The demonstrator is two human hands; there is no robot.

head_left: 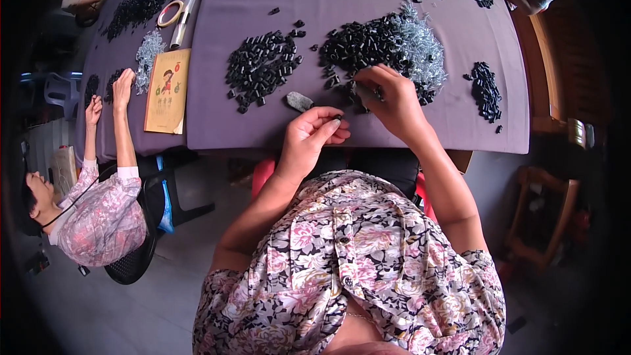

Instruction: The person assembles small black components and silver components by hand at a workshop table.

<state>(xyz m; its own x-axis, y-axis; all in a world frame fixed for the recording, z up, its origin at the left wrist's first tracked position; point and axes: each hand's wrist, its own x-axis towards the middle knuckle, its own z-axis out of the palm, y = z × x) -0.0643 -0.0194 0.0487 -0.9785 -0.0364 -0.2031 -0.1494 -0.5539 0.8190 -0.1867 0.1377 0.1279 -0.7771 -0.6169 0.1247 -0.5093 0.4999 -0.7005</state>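
Note:
Near the table's front edge, my left hand [307, 137] is closed, with a small black piece [337, 118] pinched between thumb and forefinger. My right hand [394, 95] is at the near side of a large pile of short black tube-like pieces [358, 43]. Its thumb and fingers come together, and whatever they hold is hidden. Thin, shiny, silvery pieces [424, 52] are heaped against the right side of that pile. Just beyond my left hand lies a small grey, fuzzy-looking oblong block [300, 101].
A separate black pile [263, 66] lies at left, a smaller one [486, 92] at right. On the adjoining table are a yellow booklet [167, 92], a tape roll [171, 13] and a clear roll [185, 21]. A seated co-worker [105, 217] handles pieces there.

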